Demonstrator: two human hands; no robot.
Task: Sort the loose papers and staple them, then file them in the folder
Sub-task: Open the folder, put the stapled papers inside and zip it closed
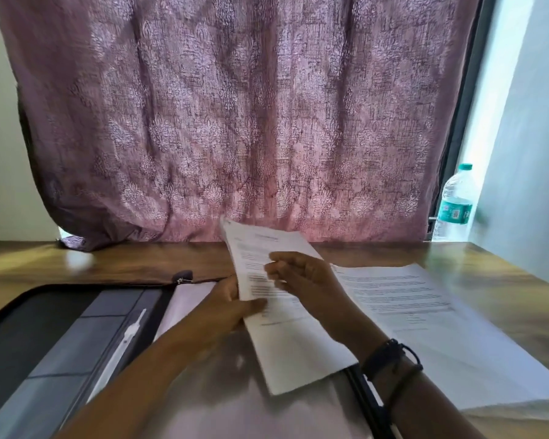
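Left hand [232, 307] is gripping the left edge of a thin white printed sheaf [298, 343], thumb on top, holding it tilted over the open dark zip folder [45, 315]. Right hand [301, 277] is touching the top page, fingers bent; blurred, can't tell if pinching. A flat paper stack [441, 331] is lying to the right on the glossy wooden table [108, 261].
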